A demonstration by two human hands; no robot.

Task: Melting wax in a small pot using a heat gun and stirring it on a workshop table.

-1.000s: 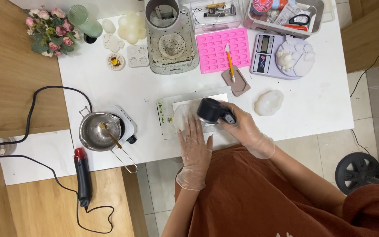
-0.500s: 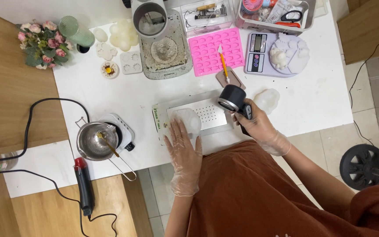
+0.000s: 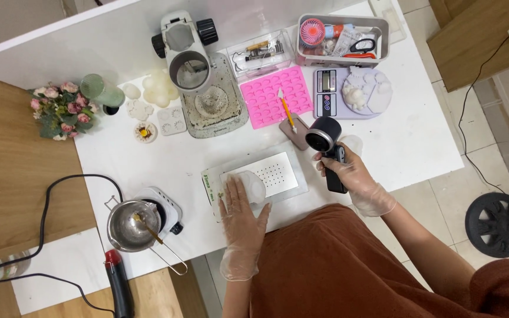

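1. On the white table, near its front edge, lies the perforated metal plate. More of its hole grid shows bare than half a second ago, when the black handheld blower was closer over it.
2. Right hand, gloved, is clenched around the grip of the black handheld blower. It has swung off the plate to the plate's right end, beside the white cloud-shaped mould, which it now partly covers.
3. Blower's long axis runs from the grip near the person up to the round head farther away. The ringed mouth faces up toward the camera, tilted slightly left, no longer aimed down at the plate.
4. Left hand, gloved, lies flat and spread, holding nothing. Its fingertips press the near edge of the translucent wax piece, as before.
5. Wax piece sits on the plate's left end, partly on the grid.
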